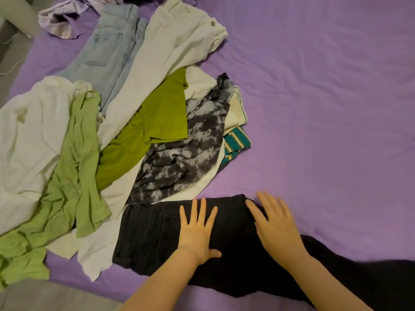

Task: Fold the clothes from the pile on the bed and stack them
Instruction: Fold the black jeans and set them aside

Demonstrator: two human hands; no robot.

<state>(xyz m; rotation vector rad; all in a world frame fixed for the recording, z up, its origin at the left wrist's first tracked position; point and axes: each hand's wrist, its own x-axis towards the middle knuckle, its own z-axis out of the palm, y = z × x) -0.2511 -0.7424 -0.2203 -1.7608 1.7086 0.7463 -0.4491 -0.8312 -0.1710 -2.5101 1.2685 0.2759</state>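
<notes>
Hands flat, fingers spread: left hand (197, 232) and right hand (275, 227) on black jeans (152, 232).

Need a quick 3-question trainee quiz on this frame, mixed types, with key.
1. True or false: both hands lie flat on the black jeans.
2. Which garment lies directly on the olive-green top's right side? A) light blue jeans B) grey tie-dye top C) lilac shirt
3. Fill in: the bed sheet is ____.

Key: 1 true: left hand and right hand press it flat. 2 B. 3 purple.
</notes>
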